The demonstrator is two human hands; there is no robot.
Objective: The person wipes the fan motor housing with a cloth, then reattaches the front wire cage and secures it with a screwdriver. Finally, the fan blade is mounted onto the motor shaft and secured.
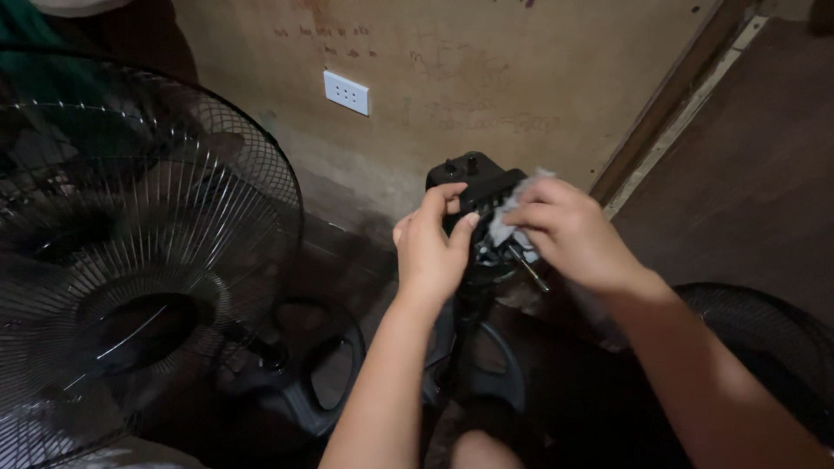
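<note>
Wiping down the black fan control housing (pixel 473 187) in the head view, mid-job by our read

Left hand (pixel 430 247) is clamped on the housing's near side, thumb up by the switch face, steadying it. Right hand (pixel 569 234) is closed on a grey-white rag (pixel 508 213) pressed against the housing's right side. Housing sits on top of its pole, straight ahead between both hands, above the dark round base (pixel 326 373) on the floor

Two knobs on top look clean; lower part behind the fingers is hidden, can't tell its state. Wire fan guard (pixel 148 252) at left untouched, well apart from both hands. Second guard (pixel 764 330) at right edge, also not in hand. We judge the guards are left to do
</note>
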